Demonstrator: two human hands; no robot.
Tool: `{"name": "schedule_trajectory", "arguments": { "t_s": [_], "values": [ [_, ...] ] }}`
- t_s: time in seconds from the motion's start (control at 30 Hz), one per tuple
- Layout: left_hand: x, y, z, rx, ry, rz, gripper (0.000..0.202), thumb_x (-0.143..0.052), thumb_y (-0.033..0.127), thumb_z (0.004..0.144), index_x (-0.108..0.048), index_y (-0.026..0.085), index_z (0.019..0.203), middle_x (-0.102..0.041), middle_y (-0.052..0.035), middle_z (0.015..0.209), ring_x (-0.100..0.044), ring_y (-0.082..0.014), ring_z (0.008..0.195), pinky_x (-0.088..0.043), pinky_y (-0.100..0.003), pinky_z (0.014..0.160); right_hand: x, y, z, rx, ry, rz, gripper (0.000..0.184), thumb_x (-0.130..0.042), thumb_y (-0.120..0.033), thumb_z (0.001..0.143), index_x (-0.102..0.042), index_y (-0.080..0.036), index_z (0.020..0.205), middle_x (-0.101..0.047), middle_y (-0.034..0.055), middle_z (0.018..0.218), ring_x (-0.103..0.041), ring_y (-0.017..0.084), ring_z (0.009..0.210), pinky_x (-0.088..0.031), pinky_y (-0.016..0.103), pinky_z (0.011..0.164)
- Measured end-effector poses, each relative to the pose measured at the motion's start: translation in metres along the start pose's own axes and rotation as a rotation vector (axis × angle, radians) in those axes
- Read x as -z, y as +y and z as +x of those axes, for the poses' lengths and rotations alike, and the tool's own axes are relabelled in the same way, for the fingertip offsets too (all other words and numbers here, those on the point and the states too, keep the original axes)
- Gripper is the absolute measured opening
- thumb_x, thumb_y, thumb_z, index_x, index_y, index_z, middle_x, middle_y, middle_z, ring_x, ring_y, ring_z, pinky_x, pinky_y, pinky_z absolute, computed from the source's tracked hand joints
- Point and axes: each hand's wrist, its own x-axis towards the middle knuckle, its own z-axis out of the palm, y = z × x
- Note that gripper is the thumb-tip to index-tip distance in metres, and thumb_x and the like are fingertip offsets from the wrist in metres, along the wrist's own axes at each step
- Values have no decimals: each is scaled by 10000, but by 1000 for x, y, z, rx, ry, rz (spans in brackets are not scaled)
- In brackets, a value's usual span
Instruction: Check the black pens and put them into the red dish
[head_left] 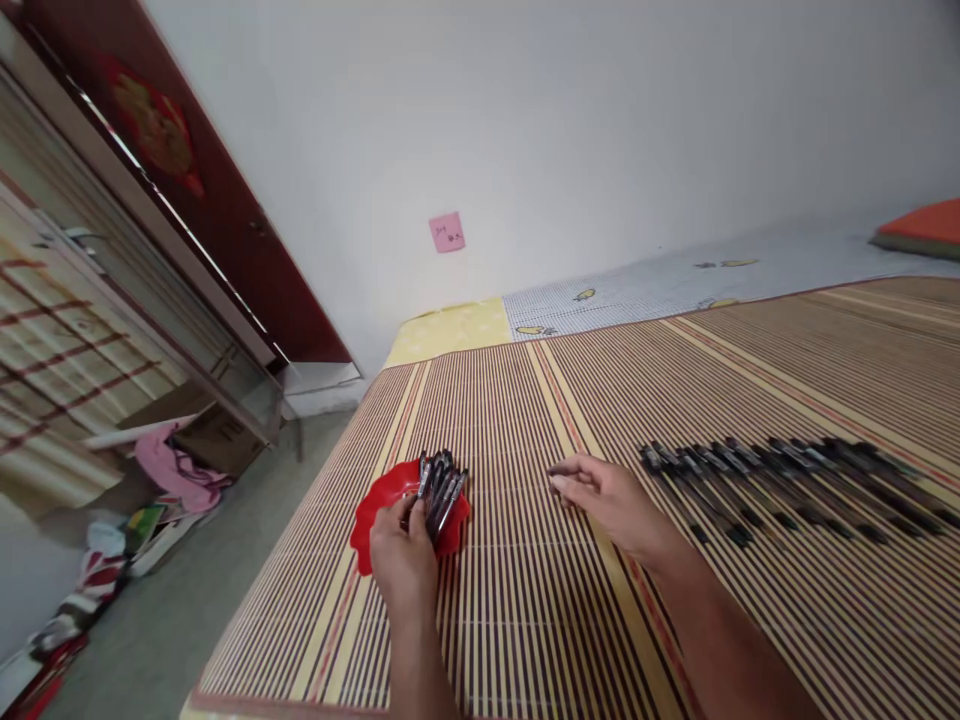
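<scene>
My left hand (403,555) is closed around a bundle of dark pens (441,490), holding them over a red scalloped dish (373,512) on the striped bamboo mat (525,620). My right hand (606,497) rests on the mat to the right of the dish, fingers loosely curled with a small dark piece at the fingertips, which I cannot make out. A long row of several dark pens (787,480) lies on the mat further right, apart from both hands.
The mat covers a bed against a white wall with a pink note (447,232). An orange cushion (926,226) sits at the far right. Left of the bed are a cabinet (112,300) and a pile of clothes (176,465) on the floor.
</scene>
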Motion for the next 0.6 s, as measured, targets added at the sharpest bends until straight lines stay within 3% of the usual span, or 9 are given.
{"name": "schedule_trajectory", "arguments": {
  "t_s": [0.2, 0.4, 0.6],
  "values": [
    [-10, -5, 8, -36, -12, 181, 299, -501, 272, 918, -748, 143, 1028, -673, -147, 960, -628, -321, 910, -485, -425, 797, -6, 6, 2, 14, -54, -25, 264, -628, -421, 852, -676, -189, 969, -659, 56, 862, -645, 197, 822, -504, 351, 767],
    [-12, -6, 8, -10, -98, 214, 287, -509, 203, 908, -732, 128, 1074, -702, -164, 1036, -641, -321, 957, -482, -409, 811, -6, 5, 3, 16, -50, -21, 256, -642, -423, 828, -669, -191, 934, -649, 51, 832, -638, 204, 798, -502, 357, 749],
    [-13, -10, 5, -10, -110, 200, 265, -515, 171, 889, -726, 146, 1048, -713, -154, 1041, -649, -324, 1003, -477, -413, 844, -6, 4, 2, -2, -17, -28, 239, -662, -403, 816, -685, -195, 931, -663, 58, 833, -638, 206, 799, -501, 348, 731]
  ]
}}
